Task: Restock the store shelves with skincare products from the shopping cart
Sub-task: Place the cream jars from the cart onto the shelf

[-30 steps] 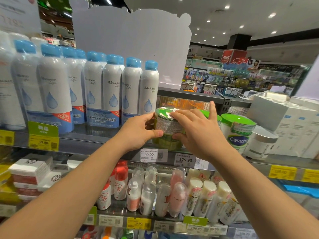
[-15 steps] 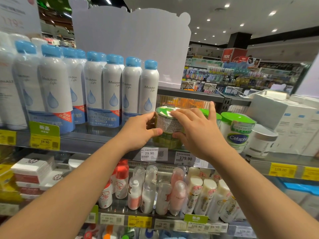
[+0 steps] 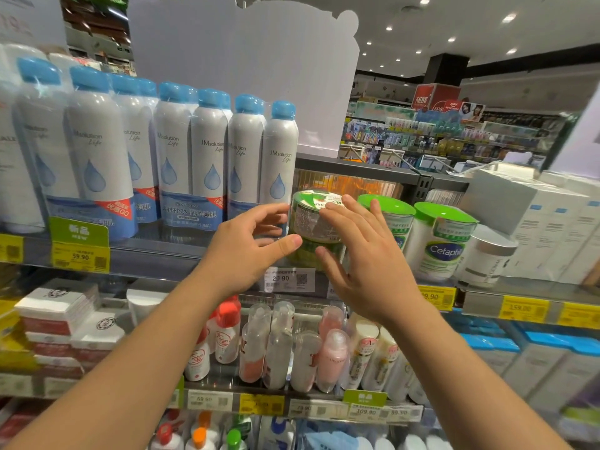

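Green-lidded jar [image 3: 311,222] stands on the upper shelf [image 3: 168,251] at frame centre, between the blue-capped spray bottles [image 3: 207,157] and the Cetaphil tubs [image 3: 441,241]. Left hand [image 3: 250,248]: grip released, fingers spread, thumb tip at the jar. Right hand [image 3: 367,261]: grip released, straight fingers against the jar's front.

We see only our own two forearms and hands, both bare: no sleeves, no gloves, no watch, rings or bands. The left hand [image 3: 246,251] comes in on a forearm from 7 o'clock, the right hand [image 3: 370,271] on one from 5 o'clock. Our fingernails are short and unpainted; the left thumbnail shows plainly.
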Tool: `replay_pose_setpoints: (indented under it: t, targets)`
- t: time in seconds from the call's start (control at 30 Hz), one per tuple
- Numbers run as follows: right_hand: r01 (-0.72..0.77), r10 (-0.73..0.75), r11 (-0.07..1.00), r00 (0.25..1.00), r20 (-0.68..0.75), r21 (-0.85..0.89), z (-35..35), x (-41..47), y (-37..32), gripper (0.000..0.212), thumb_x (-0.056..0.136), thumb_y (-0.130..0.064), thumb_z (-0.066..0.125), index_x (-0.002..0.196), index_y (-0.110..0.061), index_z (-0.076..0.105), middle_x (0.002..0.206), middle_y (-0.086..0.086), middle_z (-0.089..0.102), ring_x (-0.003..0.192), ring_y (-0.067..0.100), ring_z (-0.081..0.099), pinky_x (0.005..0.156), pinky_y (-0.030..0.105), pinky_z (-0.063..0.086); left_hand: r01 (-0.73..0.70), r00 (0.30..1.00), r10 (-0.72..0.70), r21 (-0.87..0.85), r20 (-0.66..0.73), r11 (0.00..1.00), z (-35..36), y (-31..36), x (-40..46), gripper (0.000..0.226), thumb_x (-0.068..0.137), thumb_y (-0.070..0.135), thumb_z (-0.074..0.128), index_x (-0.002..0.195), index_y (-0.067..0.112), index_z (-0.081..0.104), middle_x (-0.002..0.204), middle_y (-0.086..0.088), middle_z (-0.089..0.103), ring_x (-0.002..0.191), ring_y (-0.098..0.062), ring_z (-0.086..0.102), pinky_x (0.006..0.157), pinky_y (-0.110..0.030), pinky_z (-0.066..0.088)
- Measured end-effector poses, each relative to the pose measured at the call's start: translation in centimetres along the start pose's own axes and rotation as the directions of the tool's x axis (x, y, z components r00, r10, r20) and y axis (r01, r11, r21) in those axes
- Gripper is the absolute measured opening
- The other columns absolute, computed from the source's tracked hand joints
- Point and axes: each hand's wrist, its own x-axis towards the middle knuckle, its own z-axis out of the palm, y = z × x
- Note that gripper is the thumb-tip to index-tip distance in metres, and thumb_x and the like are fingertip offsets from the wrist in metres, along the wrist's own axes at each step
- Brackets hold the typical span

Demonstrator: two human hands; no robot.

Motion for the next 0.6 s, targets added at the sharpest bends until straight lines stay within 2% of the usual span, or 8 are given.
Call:
replay_pose_setpoints:
  t: [0.07,0.17,0.3,0.37,0.5,0.6]
  targets:
    - [-0.001,0.002,0.999,0.999,-0.032,0.033,0.3,-0.6,-0.6,0.054,0.102,-0.042,0.051,0.145,-0.011,0.055,0.154,0.005,0.052,0.155,0.026,0.03,0.129,0.05,0.012,-0.014,0.999,0.016,-0.06,0.028,0.998,-0.3,0.2,-0.7,0.064,0.077,0.048,0.077,0.138,0.036,0.061,0.126,0.015,0.068,0.116,-0.001,0.065,0.098,-0.023,0.056]
    - [0.018,-0.014,0.999,0.995,-0.094,0.039,0.4,-1.6,-1.7,0.051,0.101,-0.036,0.055,0.143,-0.009,0.057,0.156,0.007,0.049,0.156,0.028,0.027,0.129,0.05,0.012,-0.038,0.998,0.044,-0.121,0.043,0.992,-1.0,0.2,-1.9,0.061,0.079,0.047,0.078,0.137,0.037,0.062,0.127,0.013,0.068,0.12,-0.005,0.064,0.101,-0.028,0.056]
    - [0.006,0.007,0.997,0.986,-0.165,0.079,0.7,-3.2,-3.3,0.047,0.102,-0.031,0.055,0.141,-0.006,0.058,0.155,0.012,0.048,0.154,0.033,0.029,0.126,0.057,0.021,-0.05,0.995,0.066,-0.182,0.081,0.982,-1.9,-0.1,-3.9,0.057,0.078,0.054,0.079,0.131,0.04,0.063,0.127,0.014,0.069,0.122,-0.006,0.064,0.094,-0.017,0.054]
    - [-0.015,0.037,0.994,0.98,-0.194,0.112,1.0,-4.2,-4.3,0.045,0.103,-0.031,0.053,0.141,-0.007,0.057,0.156,0.015,0.046,0.154,0.035,0.03,0.125,0.054,0.024,-0.042,0.991,0.069,-0.227,0.111,0.973,-2.2,-0.3,-5.1,0.057,0.076,0.053,0.076,0.13,0.041,0.064,0.127,0.014,0.069,0.123,-0.008,0.064,0.092,-0.017,0.054]
    - [-0.11,0.137,0.982,0.973,-0.184,0.152,1.9,-6.9,-6.8,0.043,0.101,-0.03,0.054,0.141,-0.016,0.05,0.155,0.017,0.041,0.152,0.037,0.03,0.125,0.045,0.023,0.0,0.983,0.06,-0.321,0.176,0.947,-2.1,-1.7,-7.2,0.053,0.077,0.05,0.077,0.129,0.044,0.065,0.13,0.01,0.069,0.125,-0.014,0.063,0.093,-0.034,0.057]
    - [-0.193,0.216,0.969,0.966,-0.142,0.154,2.5,-9.5,-8.2,0.044,0.102,-0.03,0.053,0.144,-0.019,0.048,0.155,0.017,0.039,0.149,0.038,0.033,0.121,0.053,0.029,0.034,0.971,0.068,-0.414,0.228,0.91,-1.4,-3.3,-8.6,0.062,0.077,0.059,0.079,0.133,0.038,0.063,0.134,0.0,0.067,0.128,-0.024,0.062,0.102,-0.052,0.053]
